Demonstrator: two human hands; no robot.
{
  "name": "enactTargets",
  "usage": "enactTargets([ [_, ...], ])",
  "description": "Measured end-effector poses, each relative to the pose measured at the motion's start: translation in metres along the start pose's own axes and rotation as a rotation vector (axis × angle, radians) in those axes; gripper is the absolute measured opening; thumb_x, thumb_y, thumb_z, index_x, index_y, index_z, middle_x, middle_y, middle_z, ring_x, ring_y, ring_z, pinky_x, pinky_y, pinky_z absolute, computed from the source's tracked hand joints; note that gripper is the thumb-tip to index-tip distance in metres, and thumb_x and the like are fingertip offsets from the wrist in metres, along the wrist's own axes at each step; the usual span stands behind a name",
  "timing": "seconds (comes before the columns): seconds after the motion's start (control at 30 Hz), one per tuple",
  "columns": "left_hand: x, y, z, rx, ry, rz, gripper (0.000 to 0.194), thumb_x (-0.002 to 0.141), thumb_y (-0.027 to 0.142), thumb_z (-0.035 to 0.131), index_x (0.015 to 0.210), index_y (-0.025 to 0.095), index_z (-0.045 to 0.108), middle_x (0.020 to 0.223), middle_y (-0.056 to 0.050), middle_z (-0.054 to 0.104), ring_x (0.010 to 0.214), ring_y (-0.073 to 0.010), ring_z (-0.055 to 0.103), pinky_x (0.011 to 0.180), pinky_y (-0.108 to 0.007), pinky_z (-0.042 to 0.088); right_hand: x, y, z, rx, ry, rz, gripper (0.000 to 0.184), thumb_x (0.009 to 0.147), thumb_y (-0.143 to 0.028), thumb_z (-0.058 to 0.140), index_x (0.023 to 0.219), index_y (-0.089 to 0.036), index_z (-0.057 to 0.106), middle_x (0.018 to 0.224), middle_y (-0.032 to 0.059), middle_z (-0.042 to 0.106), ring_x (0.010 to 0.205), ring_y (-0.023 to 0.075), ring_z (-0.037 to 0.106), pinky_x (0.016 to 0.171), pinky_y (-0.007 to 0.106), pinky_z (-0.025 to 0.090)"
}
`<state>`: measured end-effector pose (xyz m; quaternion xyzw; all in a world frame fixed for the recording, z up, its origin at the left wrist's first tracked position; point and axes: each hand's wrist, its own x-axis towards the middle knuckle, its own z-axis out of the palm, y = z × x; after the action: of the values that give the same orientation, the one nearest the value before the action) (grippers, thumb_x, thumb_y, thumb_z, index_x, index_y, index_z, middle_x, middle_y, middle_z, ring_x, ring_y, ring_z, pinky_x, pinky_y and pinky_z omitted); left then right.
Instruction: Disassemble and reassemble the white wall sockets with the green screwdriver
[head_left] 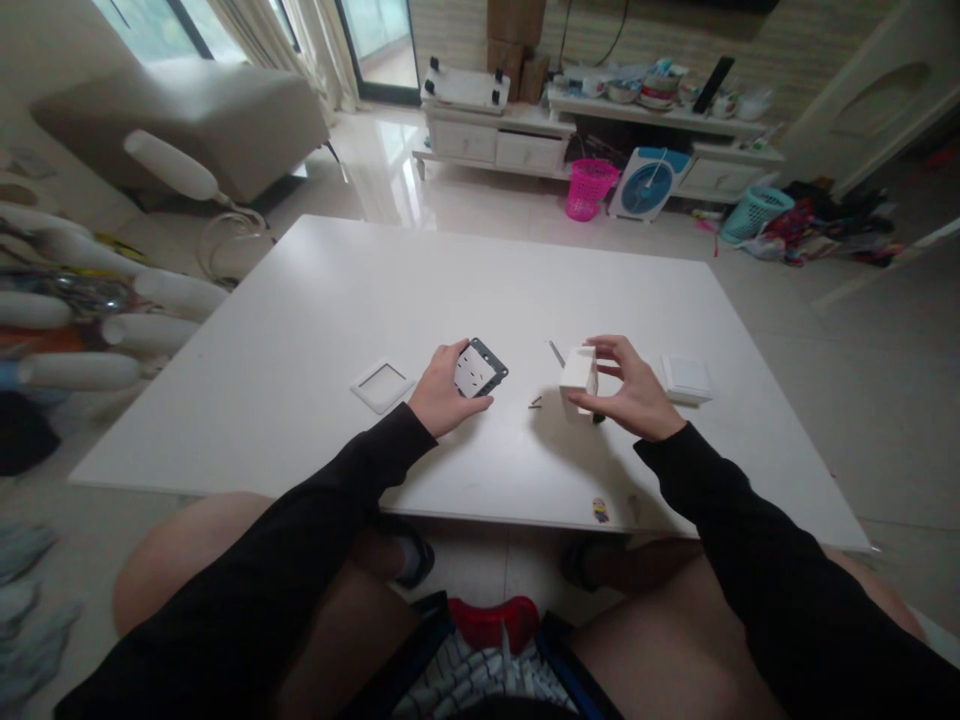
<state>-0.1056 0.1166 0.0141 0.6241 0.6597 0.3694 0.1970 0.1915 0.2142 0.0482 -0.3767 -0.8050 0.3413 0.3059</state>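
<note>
L hand [442, 393] grips socket insert [472, 370], R hand [636, 393] pinches white box [577, 370], both over table [487, 290]. Prob. light, stiff plastic, bit slick; hold insert by edges, box by opp. sides.

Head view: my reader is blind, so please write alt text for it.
A person's left hand holds a socket insert and the right hand a white box at a white table. A square frame lies at left, a white block at right.
</note>
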Motion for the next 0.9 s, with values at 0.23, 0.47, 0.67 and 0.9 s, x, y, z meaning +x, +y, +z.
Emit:
enactTargets([
  [0.23, 0.001, -0.001, 0.000, 0.013, -0.007, 0.005, 0.086, 0.067, 0.032, 0.084, 0.142, 0.015, 0.048, 0.128, -0.013, 0.059, 0.122, -0.0329, 0.059, 0.114, -0.055, 0.045, -0.008, 0.005, -0.021, -0.094, -0.225, 0.027, 0.077, 0.067, -0.032, 0.084, 0.136, -0.031, 0.053, 0.128, 0.0085, 0.045, 0.125, 0.0326, 0.053, 0.098, 0.055, 0.061],
  [0.47, 0.001, -0.002, -0.002, 0.021, -0.003, 0.007, 0.086, 0.067, 0.034, 0.084, 0.142, 0.014, 0.048, 0.131, -0.014, 0.058, 0.122, -0.0332, 0.059, 0.113, -0.055, 0.046, -0.014, 0.009, -0.005, -0.224, -0.322, -0.017, 0.080, 0.066, -0.026, 0.081, 0.137, -0.024, 0.046, 0.121, 0.0098, 0.042, 0.110, 0.0305, 0.056, 0.099, 0.058, 0.059],
  [0.67, 0.001, -0.003, -0.001, 0.005, 0.005, 0.017, 0.086, 0.066, 0.034, 0.084, 0.142, 0.016, 0.048, 0.128, -0.013, 0.059, 0.120, -0.0324, 0.060, 0.112, -0.054, 0.046, -0.010, 0.028, -0.004, -0.264, -0.315, -0.073, 0.084, 0.062, -0.025, 0.084, 0.136, -0.024, 0.044, 0.124, 0.0103, 0.046, 0.121, 0.0340, 0.053, 0.108, 0.057, 0.053],
  [0.9, 0.001, -0.002, 0.000, 0.019, -0.011, 0.028, 0.086, 0.066, 0.032, 0.084, 0.143, 0.016, 0.048, 0.127, -0.012, 0.059, 0.120, -0.0323, 0.060, 0.113, -0.055, 0.046, -0.012, 0.043, 0.004, -0.412, -0.337, -0.139, 0.074, 0.065, -0.028, 0.083, 0.131, -0.023, 0.050, 0.122, 0.0141, 0.056, 0.114, 0.0383, 0.055, 0.102, 0.061, 0.052],
])
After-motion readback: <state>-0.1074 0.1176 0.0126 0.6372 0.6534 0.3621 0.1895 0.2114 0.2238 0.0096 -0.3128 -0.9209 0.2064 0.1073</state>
